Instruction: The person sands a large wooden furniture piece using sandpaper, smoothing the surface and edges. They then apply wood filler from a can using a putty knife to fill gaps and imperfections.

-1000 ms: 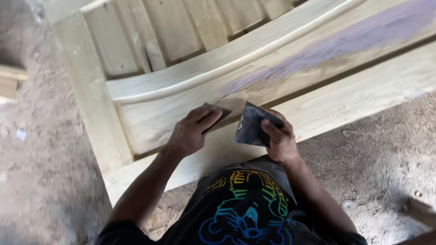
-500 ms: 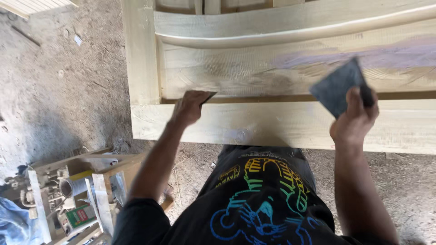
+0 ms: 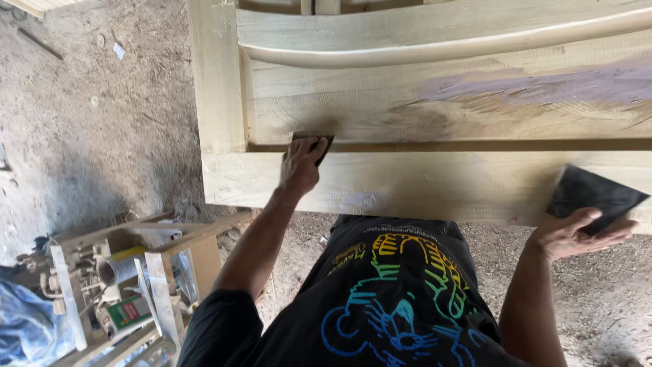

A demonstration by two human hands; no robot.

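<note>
The left hand (image 3: 301,165) presses folded sandpaper (image 3: 314,141) against the pale wooden frame (image 3: 435,183); the right hand (image 3: 574,234), at the frame's lower edge, grips a dark sheet (image 3: 592,195).

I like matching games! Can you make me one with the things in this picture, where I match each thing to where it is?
Things:
1. small sanding pad
2. dark sandpaper sheet
3. purple stain
4. wooden crate of tools

Places:
A. on the wide panel of the wooden frame
B. on the ground, lower left
C. under the left hand, at the groove
D. in the right hand, off the wood

Pairs: 1-C, 2-D, 3-A, 4-B
</note>
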